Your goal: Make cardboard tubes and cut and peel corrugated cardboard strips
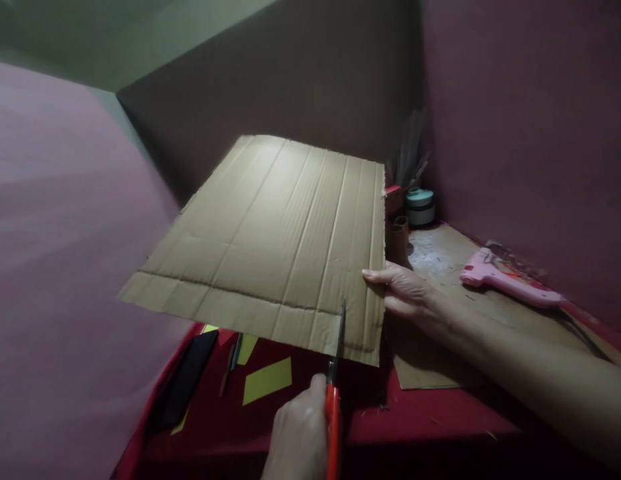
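A large sheet of corrugated cardboard (270, 240) is held up over a red table (415, 417). My right hand (403, 290) grips the sheet's right edge, thumb on top. My left hand (297, 433), low in the middle, is closed round the red handle of a pair of scissors (334, 400). The blades point upward and sit in the cardboard's near edge, close to its right corner.
A pink glue gun (505, 280) lies at the right on another flat cardboard piece (440, 363). Yellow paper scraps (267, 380), a pen (235, 350) and a black object (185, 387) lie under the sheet. Cardboard tubes (397, 240) and a teal-lidded jar (420, 205) stand in the back corner. Maroon walls close in on both sides.
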`<state>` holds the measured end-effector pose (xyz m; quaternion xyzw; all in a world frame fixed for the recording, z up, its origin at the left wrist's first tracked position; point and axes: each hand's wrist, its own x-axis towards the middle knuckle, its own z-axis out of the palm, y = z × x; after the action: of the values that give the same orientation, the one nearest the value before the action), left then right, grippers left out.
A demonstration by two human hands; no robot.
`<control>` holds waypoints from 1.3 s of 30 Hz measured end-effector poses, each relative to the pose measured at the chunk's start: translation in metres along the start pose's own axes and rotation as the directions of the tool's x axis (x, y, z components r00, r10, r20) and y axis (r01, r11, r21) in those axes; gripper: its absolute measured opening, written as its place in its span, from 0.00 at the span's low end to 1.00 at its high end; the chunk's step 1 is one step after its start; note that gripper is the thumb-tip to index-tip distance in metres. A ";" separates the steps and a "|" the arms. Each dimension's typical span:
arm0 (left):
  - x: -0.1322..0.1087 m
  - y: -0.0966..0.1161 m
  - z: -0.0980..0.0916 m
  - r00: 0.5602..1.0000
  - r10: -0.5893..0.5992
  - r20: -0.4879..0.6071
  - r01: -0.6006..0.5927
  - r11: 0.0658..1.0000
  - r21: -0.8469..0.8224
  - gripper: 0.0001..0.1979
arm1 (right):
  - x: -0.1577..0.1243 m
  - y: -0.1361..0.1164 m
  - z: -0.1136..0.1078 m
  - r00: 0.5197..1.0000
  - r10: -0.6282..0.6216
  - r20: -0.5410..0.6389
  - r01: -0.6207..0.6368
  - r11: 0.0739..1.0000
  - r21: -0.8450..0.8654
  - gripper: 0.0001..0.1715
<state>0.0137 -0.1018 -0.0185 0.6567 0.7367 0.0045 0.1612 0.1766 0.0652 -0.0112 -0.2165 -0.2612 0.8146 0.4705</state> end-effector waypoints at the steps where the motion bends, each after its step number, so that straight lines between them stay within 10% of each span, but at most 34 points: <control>1: -0.001 0.002 -0.001 1.000 0.005 0.002 -0.005 1.000 -0.008 0.09 | -0.001 0.000 0.000 1.000 0.001 0.001 -0.001 1.000 0.001 0.14; 18: -0.004 0.007 -0.008 0.998 0.017 0.060 -0.006 0.984 -0.176 0.09 | -0.001 -0.001 0.001 1.000 0.005 -0.005 -0.005 1.000 0.005 0.14; 24: -0.005 0.020 -0.018 0.974 -0.178 0.142 0.218 0.909 -0.355 0.16 | -0.004 -0.001 0.001 0.999 -0.005 -0.049 0.006 1.000 0.005 0.15; 32: -0.004 0.025 -0.020 0.983 -0.170 0.068 0.179 0.972 -0.153 0.14 | -0.005 -0.006 0.006 0.995 -0.100 0.014 0.101 0.994 -0.046 0.16; 39: -0.003 0.017 -0.012 0.977 -0.192 0.090 0.212 0.864 -0.457 0.14 | -0.005 -0.004 0.006 0.986 -0.156 0.059 0.159 0.986 -0.044 0.19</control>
<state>0.0279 -0.0995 -0.0026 0.5183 0.7753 0.1500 0.3283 0.1776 0.0610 -0.0032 -0.1839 -0.3100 0.7740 0.5206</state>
